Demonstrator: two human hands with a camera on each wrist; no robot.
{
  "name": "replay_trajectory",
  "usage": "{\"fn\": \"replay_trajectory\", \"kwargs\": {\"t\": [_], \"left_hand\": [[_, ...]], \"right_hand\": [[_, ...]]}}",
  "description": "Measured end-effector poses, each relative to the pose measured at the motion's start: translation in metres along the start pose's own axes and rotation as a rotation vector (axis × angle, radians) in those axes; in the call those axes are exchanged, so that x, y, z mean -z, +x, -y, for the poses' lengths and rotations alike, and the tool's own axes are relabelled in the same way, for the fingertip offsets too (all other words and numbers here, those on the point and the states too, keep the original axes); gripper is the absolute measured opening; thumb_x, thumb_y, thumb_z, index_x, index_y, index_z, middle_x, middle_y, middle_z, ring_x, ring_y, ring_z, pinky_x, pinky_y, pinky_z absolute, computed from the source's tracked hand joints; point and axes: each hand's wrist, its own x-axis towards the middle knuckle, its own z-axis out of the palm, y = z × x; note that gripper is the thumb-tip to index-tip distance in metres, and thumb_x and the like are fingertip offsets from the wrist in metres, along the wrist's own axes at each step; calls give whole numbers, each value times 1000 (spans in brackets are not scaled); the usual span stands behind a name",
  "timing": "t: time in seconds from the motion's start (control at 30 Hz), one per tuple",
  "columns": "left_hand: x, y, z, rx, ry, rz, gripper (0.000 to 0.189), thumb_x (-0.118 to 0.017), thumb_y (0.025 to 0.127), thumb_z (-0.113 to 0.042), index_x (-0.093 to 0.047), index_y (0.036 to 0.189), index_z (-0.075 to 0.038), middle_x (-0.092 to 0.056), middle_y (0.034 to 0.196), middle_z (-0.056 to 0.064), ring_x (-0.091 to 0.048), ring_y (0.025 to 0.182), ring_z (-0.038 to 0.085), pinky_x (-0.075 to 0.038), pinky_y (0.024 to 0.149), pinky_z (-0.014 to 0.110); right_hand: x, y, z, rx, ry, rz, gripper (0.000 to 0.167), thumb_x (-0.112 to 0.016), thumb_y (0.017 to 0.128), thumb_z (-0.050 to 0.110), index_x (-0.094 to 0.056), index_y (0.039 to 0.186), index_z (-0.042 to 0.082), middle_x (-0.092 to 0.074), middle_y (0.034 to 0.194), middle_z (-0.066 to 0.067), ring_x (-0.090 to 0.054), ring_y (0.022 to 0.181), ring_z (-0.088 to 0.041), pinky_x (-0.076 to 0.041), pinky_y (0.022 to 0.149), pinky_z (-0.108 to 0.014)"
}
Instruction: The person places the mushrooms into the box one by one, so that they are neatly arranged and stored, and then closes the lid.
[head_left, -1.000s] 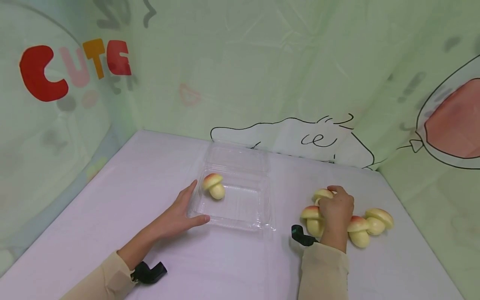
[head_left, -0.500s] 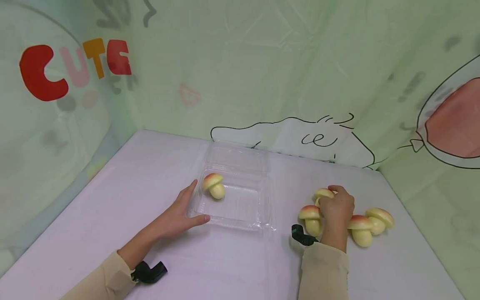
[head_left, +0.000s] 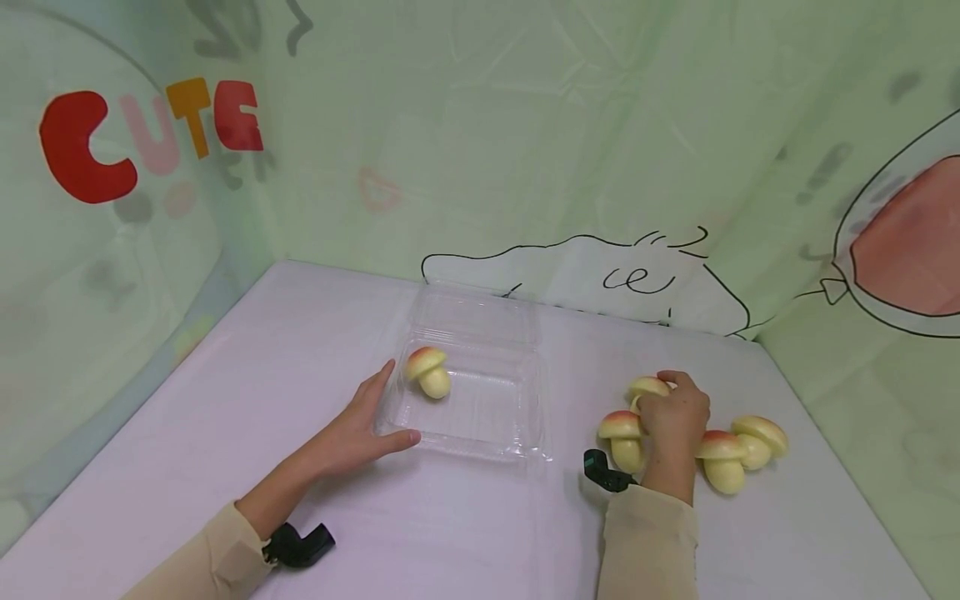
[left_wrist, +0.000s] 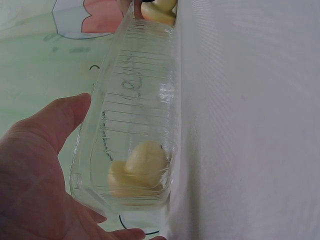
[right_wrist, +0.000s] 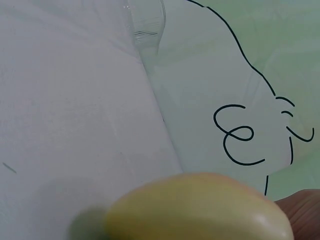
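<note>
A clear plastic clamshell box (head_left: 480, 417) lies with its lid back on the table. One yellow toy mushroom (head_left: 429, 372) with a reddish cap is in its left end. My left hand (head_left: 360, 433) rests at the box's left edge, thumb and fingers spread around the corner; the left wrist view shows the thumb (left_wrist: 75, 112) by the rim. On the right, my right hand (head_left: 675, 417) has its fingers curled at a back toy mushroom (head_left: 647, 387), which it partly hides; the fingertips are out of sight. Close in the right wrist view is a pale yellow mushroom surface (right_wrist: 200, 210).
Beside the right hand lie other toy mushrooms: one at its left (head_left: 622, 442), and two touching at its right, a nearer mushroom (head_left: 723, 467) and a farther mushroom (head_left: 761, 437). A printed green curtain (head_left: 525, 125) stands behind the white table (head_left: 450, 533).
The mushroom at the right hand's left shifted slightly left, and the nearer one at its right shifted slightly right. Both hands have stayed almost in place.
</note>
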Motion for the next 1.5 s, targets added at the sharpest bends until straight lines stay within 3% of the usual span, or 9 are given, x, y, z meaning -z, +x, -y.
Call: {"fn": "replay_trajectory", "kwargs": {"t": [0.5, 1.23, 1.5], "left_hand": [[1, 0, 0, -4, -6, 3, 114, -75, 90, -53, 1, 168, -19, -7, 172, 19, -13, 159, 41, -18, 124, 65], [1, -1, -2, -2, -12, 6, 114, -75, 90, -51, 1, 168, -18, -6, 172, 19, -12, 159, 41, -17, 124, 65], [1, 0, -2, 5, -5, 5, 114, -75, 90, -51, 1, 168, -18, -6, 172, 20, -12, 159, 42, -17, 124, 65]], "right_hand": [[8, 0, 11, 68, 49, -66, 63, -55, 83, 1, -54, 146, 2, -49, 136, -31, -45, 122, -45, -41, 95, -54], [19, -15, 43, 81, 98, -51, 62, -62, 91, 2, -51, 151, 7, -42, 154, -26, -38, 139, -46, -38, 113, -57], [20, -20, 49, 130, 105, -56, 61, -62, 89, 1, -53, 150, 7, -43, 153, -26, -39, 139, -46, -37, 114, -58]]}}
